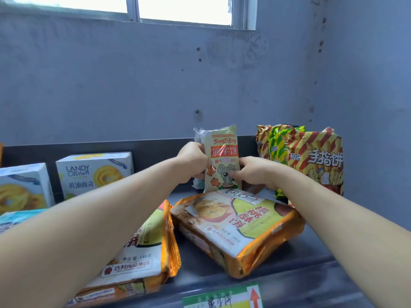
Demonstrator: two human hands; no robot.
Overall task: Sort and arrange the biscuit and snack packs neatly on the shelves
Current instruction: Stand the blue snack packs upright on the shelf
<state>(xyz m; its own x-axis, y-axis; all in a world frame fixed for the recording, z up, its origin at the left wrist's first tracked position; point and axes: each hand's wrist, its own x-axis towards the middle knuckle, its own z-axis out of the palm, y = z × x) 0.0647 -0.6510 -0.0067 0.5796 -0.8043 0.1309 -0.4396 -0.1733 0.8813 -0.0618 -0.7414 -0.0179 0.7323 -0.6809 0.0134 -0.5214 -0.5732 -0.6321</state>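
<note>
On the grey metal shelf's far middle, left hand and right hand pinch an upright pale-green plastic pack lettered "XiongZiBing"; white packs behind it are mostly hidden.

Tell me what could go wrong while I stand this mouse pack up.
The thin mouse pack, held by left hand and right hand, may topple once released. The right forearm passes close to the upright striped bags and could knock them. The orange biscuit pack lies askew near the shelf front; a nudge might slide it off.
</note>
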